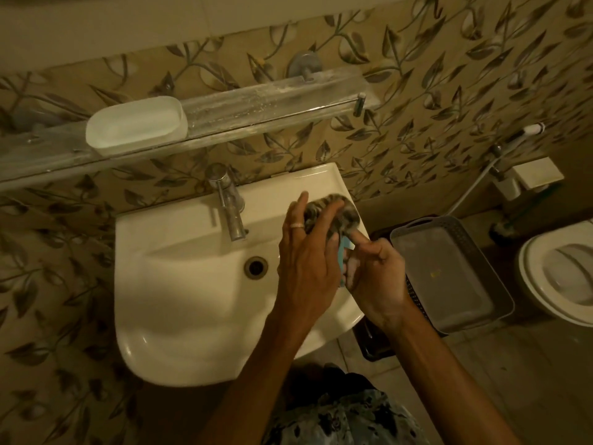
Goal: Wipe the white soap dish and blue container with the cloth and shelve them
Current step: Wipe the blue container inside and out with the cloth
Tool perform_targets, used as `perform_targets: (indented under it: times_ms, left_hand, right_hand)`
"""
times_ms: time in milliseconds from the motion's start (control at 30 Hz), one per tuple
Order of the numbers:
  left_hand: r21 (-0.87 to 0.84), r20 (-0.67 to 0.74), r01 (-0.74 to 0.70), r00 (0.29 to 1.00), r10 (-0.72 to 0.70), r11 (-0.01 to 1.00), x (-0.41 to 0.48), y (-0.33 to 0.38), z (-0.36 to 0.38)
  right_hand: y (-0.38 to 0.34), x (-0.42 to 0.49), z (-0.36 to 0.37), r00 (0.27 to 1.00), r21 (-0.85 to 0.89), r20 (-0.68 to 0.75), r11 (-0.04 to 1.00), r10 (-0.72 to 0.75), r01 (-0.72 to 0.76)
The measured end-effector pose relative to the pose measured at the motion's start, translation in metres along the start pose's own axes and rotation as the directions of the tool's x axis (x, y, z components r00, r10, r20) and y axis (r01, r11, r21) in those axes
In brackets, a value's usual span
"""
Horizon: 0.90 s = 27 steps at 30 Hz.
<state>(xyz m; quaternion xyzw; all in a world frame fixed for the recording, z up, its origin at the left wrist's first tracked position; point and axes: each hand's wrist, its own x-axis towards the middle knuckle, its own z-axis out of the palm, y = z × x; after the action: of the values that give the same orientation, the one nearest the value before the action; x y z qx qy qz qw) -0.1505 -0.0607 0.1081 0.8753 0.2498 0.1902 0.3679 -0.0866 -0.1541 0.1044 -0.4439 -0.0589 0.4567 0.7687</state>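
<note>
Over the sink's [192, 316] right rim, L hand [308, 252] has fingers curled round cloth [340, 211], pressing it on blue container [345, 253]. R hand [377, 274] grips the container. On glass shelf [256, 101] above sink sits white soap dish [136, 125], empty.

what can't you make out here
Head view only:
- blue container: mostly covered by the cloth, left hand and right hand; shape unclear
- shelf: left end cut off by frame edge
- toilet: cut by right edge
- soap dish: inside too dim to judge clean
</note>
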Motion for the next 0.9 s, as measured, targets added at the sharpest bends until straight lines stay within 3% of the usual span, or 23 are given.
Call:
perform_targets:
  times_ms: [133,267,367,500,700,900]
  left_hand:
    - [0.071,0.028,-0.105,0.994,0.103,0.992,-0.047,-0.002,0.018]
    - [0.037,0.005,-0.062,0.998,0.062,0.997,-0.045,-0.003,0.017]
    - [0.060,-0.018,-0.024,1.000,0.025,0.998,-0.014,0.008,0.004]
    - [0.091,0.061,0.030,0.998,-0.035,0.995,0.024,0.012,-0.011]
    - [0.069,0.084,-0.122,0.990,0.116,0.990,-0.032,0.005,0.003]
    - [0.028,0.037,-0.124,0.992,0.123,0.992,-0.038,0.005,0.001]
  right_hand:
    - [-0.013,0.002,-0.001,0.998,0.143,-0.065,0.990,0.003,0.007]
    - [-0.009,0.000,-0.002,0.989,0.063,-0.127,0.996,0.077,-0.070]
    - [0.000,-0.005,-0.005,0.990,-0.020,-0.075,0.992,0.121,-0.123]
    - [0.003,-0.008,-0.002,0.992,0.042,0.012,0.992,0.122,-0.122]
    - [-0.012,-0.002,-0.007,0.995,0.241,-0.058,0.968,0.079,-0.063]
    - [-0.009,-0.011,-0.001,0.990,0.155,-0.065,0.981,0.127,-0.116]
